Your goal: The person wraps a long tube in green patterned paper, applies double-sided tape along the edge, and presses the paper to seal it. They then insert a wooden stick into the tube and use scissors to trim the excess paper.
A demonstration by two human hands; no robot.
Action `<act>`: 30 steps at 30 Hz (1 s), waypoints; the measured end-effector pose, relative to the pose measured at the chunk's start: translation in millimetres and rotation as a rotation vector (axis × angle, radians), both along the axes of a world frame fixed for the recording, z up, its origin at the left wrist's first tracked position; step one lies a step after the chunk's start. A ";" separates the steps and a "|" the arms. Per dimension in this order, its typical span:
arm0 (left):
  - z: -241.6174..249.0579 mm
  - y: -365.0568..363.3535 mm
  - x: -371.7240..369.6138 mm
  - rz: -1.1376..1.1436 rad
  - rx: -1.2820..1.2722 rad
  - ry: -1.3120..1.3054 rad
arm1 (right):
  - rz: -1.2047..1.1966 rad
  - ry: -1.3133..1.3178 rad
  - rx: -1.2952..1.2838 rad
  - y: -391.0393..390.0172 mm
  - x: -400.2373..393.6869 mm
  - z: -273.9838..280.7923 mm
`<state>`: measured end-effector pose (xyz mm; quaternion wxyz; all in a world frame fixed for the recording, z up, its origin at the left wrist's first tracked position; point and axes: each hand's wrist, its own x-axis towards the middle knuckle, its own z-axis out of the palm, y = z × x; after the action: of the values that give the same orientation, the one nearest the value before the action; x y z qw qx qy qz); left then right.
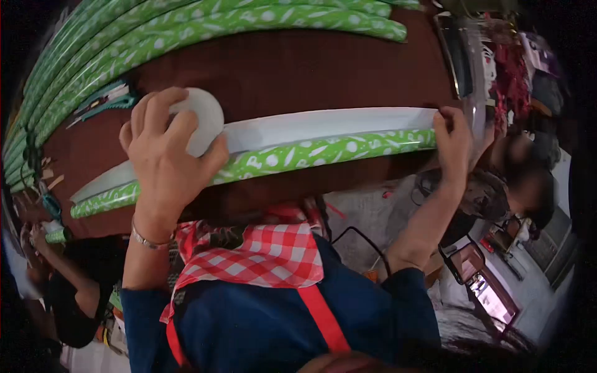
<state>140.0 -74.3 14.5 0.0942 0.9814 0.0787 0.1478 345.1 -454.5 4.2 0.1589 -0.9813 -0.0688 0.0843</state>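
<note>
A long green patterned roll (305,152) lies across the brown table (298,68), with a strip of its white side (323,121) turned up along the far edge. My left hand (168,146) is curled over a white round object (208,118), perhaps a roll of tape, resting on the strip left of the middle. At the right end, my right hand (453,140) pinches the edge of the green roll between thumb and fingers. A bracelet (149,241) circles my left wrist.
More green rolls (249,22) lie bundled along the far and left sides. Teal-handled cutting tools (109,102) rest beyond my left hand. A co-worker's hands (40,239) are at the lower left. Another person (525,174) is at the right, near a phone-like screen (488,298).
</note>
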 end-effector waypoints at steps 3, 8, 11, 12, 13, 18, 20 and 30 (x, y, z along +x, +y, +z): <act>-0.1 -1.6 -1.3 0.009 -0.005 0.029 | 0.013 -0.079 -0.016 11.8 -8.2 5.9; -1.9 0.8 -3.4 0.022 0.008 0.065 | -0.005 -0.085 -0.010 17.7 -11.0 7.6; -3.0 1.0 -3.7 0.018 -0.007 0.045 | 0.040 -0.251 -0.021 18.4 -16.0 1.6; -3.1 0.4 -3.2 0.019 -0.009 0.049 | 0.085 -0.372 -0.057 17.7 -17.4 -1.0; -2.8 0.3 -2.6 0.014 -0.006 0.041 | 0.089 -0.363 -0.056 16.9 -19.7 -1.2; -3.6 1.6 -3.6 0.021 -0.011 0.049 | 0.351 -0.574 0.083 42.6 -42.7 -1.3; -5.1 1.4 -3.3 0.035 0.007 0.050 | 0.550 -0.552 0.176 61.8 -60.1 -2.4; -5.2 1.4 -2.2 0.015 -0.030 -0.043 | 1.032 -0.349 0.422 156.7 -107.8 -1.3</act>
<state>137.8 -72.9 9.3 0.1096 0.9758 0.0861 0.1686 237.3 -297.8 3.0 0.2756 -0.7673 -0.5784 -0.0275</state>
